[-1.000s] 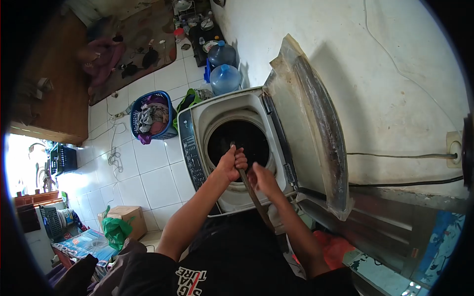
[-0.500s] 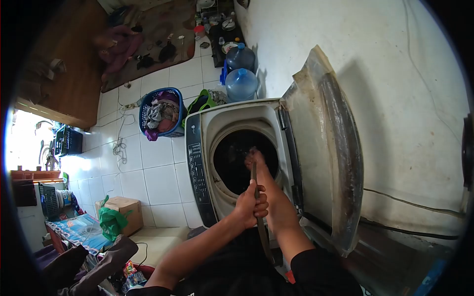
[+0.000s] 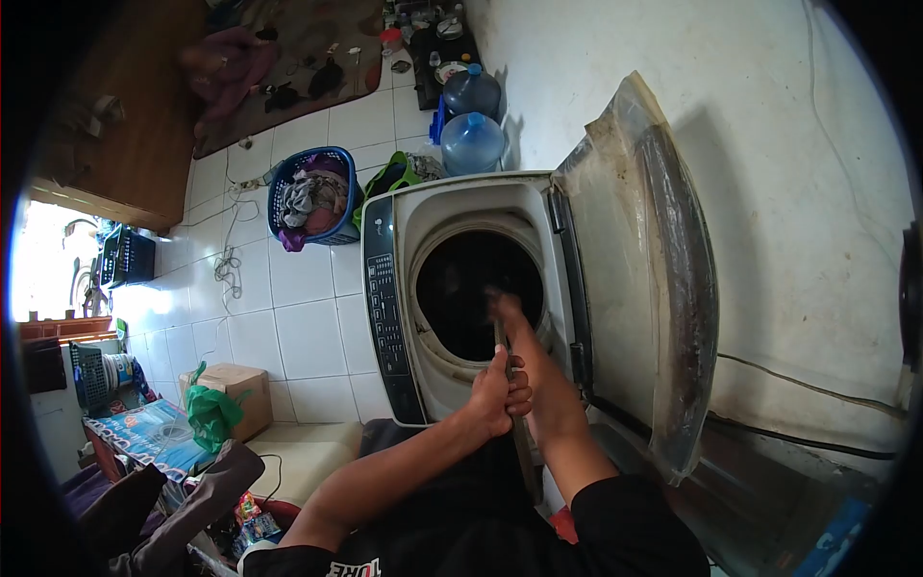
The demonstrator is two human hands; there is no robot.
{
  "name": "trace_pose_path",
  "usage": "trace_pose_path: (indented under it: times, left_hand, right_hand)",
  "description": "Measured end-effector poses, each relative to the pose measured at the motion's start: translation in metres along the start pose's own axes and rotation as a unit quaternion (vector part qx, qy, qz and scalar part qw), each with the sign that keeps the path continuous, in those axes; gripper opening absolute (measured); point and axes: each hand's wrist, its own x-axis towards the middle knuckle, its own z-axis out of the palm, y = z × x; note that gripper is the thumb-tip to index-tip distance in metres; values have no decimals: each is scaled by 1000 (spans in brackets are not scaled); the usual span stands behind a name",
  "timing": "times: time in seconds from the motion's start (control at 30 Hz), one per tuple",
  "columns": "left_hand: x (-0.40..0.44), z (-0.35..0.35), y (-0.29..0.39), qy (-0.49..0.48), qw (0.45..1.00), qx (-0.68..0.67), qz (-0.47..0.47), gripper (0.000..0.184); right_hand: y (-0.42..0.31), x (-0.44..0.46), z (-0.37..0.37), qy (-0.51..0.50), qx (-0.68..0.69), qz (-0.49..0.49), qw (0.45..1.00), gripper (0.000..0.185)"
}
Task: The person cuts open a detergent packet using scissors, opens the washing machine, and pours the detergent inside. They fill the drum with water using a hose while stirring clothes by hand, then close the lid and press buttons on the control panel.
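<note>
My left hand [image 3: 502, 392] is closed in a fist around a long grey-brown hose [image 3: 522, 452], just above the near rim of the top-loading washing machine [image 3: 409, 216]. From the fist the hose runs up toward the dark drum [image 3: 460, 288] and down along my body. My right hand [image 3: 503, 306] reaches into the drum by the upper end of the hose. Its fingers are blurred and dim, so their grip is hidden. The clear-covered lid [image 3: 639, 288] stands raised on the right.
A blue basket of clothes [image 3: 346, 231], a green bag [image 3: 385, 183] and water jugs [image 3: 472, 142] stand beyond the machine. At left are a cardboard box [image 3: 252, 399] and a green plastic bag [image 3: 213, 413]. A person [image 3: 226, 72] sits on the far rug.
The view has shifted slightly, with the machine and basket now higher in it. My right hand has moved a little within the drum and is blurred; my left fist still grips the hose.
</note>
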Motion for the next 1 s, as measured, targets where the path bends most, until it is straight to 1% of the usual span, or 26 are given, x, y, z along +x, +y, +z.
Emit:
trace_pose_path:
  times: [0.1, 0.17, 0.2, 0.27, 0.3, 0.33, 0.37, 0.4, 0.47, 0.5, 0.57, 0.6, 0.67, 0.7, 0.77, 0.8, 0.87, 0.9, 0.97, 1.0]
  left_hand:
    - [2, -5, -5, 28, 1000, 4, -3, 37]
    - [1, -6, -6, 37, 999, 10, -6, 39]
    - [0, -6, -6, 44, 999, 15, -8, 41]
    - [-1, -7, -4, 48, 999, 12, -3, 41]
    - [-2, -8, -3, 54, 999, 7, 0, 41]
    - [-3, -10, -2, 55, 998, 7, 2, 41]
    - [-3, -11, 0, 64, 998, 7, 10, 41]
    - [-4, -12, 2, 73, 997, 8, 19, 41]
    - [-5, -15, 7, 78, 997, -1, 29, 41]
    - [-6, -16, 9, 82, 996, -10, 38, 41]
    - [-9, -14, 14, 89, 995, -10, 45, 42]
    - [-10, -14, 15, 97, 994, -11, 52, 42]
    - [-9, -14, 18, 96, 994, -16, 56, 42]
    - [-8, -14, 19, 97, 993, -21, 60, 42]
    - [-8, -12, 22, 94, 994, -9, 49, 42]
    - [-8, -11, 23, 90, 995, 3, 39, 42]
    - [-4, -8, 22, 78, 996, 7, 34, 43]
    - [-2, -7, 21, 68, 997, 12, 28, 43]
    - [2, -3, 18, 54, 998, 10, 23, 43]
    - [4, 0, 17, 43, 999, 10, 18, 44]
  right_hand:
    - [5, -19, 7, -12, -14, -18, 1000, 23]
    - [5, -22, 10, -60, -52, 38, 996, 25]
    - [12, -16, 6, -61, -51, 38, 996, 25]
    - [38, 12, -7, -134, -92, 40, 986, 24]
    - [52, 25, -12, -136, -91, 39, 986, 24]
    - [67, 38, -16, -223, -31, 15, 974, 26]
    - [75, 44, -17, -307, 30, -9, 951, 28]
    - [78, 40, -13, -309, 31, -9, 951, 28]
    - [78, 20, 4, -254, 67, -51, 963, 30]
    - [71, 8, 12, -254, 68, -51, 963, 30]
    - [52, -12, 25, -218, 27, 15, 975, 37]
    - [47, -14, 25, -218, 27, 15, 975, 37]
    - [36, -19, 21, -292, -39, 74, 953, 43]
    - [27, -32, 25, -291, -40, 74, 953, 43]
    - [7, -64, 34, -180, -117, 44, 976, 47]
    - [6, -64, 32, -179, -119, 43, 976, 47]
    - [3, -64, 24, -151, 64, 39, 986, 29]
    - [5, -54, 17, -150, 61, 39, 986, 29]
    - [7, -23, -3, -162, 77, 48, 983, 38]
    - [4, -13, -13, -160, 75, 45, 983, 38]
